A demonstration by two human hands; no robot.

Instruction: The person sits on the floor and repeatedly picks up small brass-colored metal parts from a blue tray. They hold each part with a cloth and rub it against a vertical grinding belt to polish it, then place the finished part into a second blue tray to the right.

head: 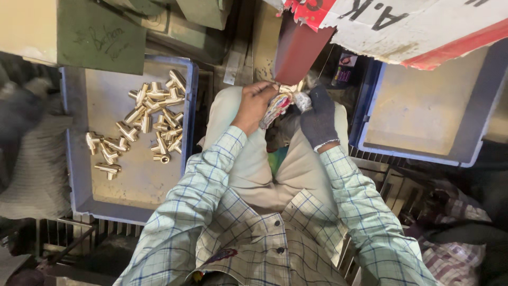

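Note:
My bare left hand (pixel 255 104) and my right hand (pixel 319 117), which wears a dark knitted glove, meet above my knees. Between them they hold a small brass fitting (pixel 288 90) wrapped partly in a colourful rag (pixel 275 110). The piece sits right under a dark red belt or strip (pixel 299 50) that comes down from above. On my left stands a blue-grey tray (pixel 79 175) with several brass tee fittings (pixel 151 119) scattered over its upper half.
A second blue tray (pixel 370 143) stands at my right, partly covered by a torn white and red cardboard sheet (pixel 423 26). Green machine parts (pixel 100 37) sit at the top left. Cloth (pixel 455 233) lies at the lower right, metal grating below.

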